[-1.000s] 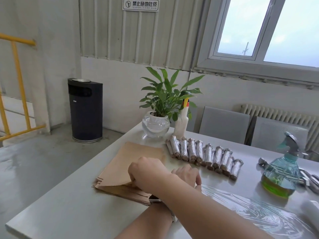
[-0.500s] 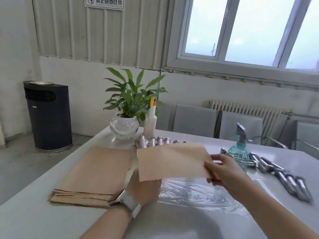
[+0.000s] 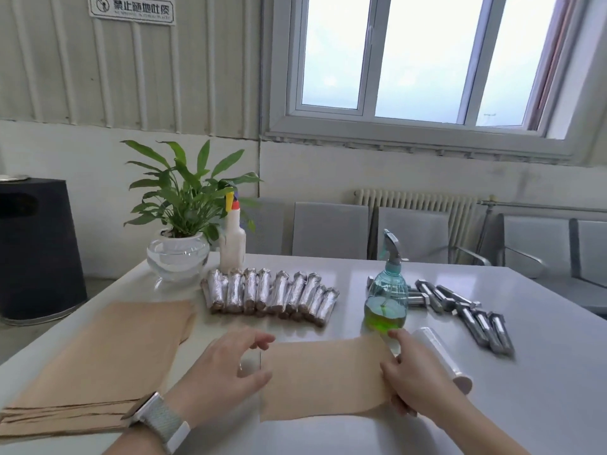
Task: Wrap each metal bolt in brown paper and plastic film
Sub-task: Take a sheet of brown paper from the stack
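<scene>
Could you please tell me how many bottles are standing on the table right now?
2. The white squeeze bottle stands at the back, beside the potted plant. The green spray bottle stands further right, in front of the unwrapped bolts. None seems hidden.

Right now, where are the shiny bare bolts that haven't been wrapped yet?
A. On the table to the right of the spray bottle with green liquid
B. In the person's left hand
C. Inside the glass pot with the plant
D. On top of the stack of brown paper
A: the bare metal bolts lie on the white table just right of the spray bottle, while the wrapped bolts sit in a row near the plant.
</scene>
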